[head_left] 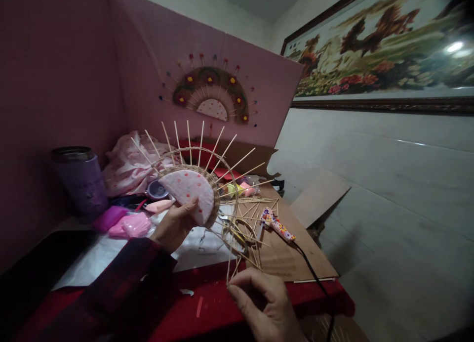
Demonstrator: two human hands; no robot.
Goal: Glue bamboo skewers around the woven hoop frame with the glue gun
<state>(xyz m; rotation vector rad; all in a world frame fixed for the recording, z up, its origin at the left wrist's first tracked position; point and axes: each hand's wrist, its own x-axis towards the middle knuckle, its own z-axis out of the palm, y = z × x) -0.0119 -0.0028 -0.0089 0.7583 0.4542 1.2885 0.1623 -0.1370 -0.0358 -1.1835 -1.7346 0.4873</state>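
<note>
My left hand (177,224) grips the fan (189,179) at the lower edge of its spotted half-disc, thumb on the face, up above the tabletop (311,260). My right hand (265,300) pinches the cord (228,270). A tight woven band (215,191) already follows the curved edge; beyond it the cord makes only a loose arc at the sticks (188,142). Their outer ends are bare, without the flowers (232,80) and coloured tips on the second fan (239,89) against the pink board (272,75).
</note>
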